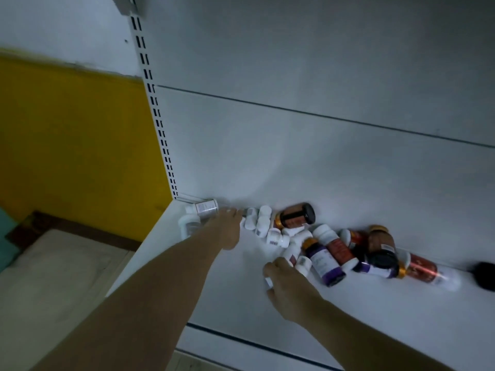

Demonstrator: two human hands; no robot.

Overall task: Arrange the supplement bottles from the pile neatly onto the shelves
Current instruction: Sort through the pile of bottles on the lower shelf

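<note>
A pile of supplement bottles [329, 250] lies on its side along the back of the white shelf [241, 295]. It holds small white bottles [262, 220], brown jars with dark lids [294, 214], purple-labelled bottles [322, 261] and red-labelled ones [420, 267]. My left hand [227, 228] reaches palm down into the left end, fingertips touching two clear white-capped bottles [203, 208]; its grip is hidden. My right hand [286, 285] is curled at the front of the pile around a small white bottle [268, 282], of which only a sliver shows.
The shelf's back panel [294, 143] rises behind the pile, with a slotted upright [160, 129] at its left end. A yellow wall [75, 143] and a beige surface [53, 277] lie beyond the left edge. A black object [484, 275] sits at the far right.
</note>
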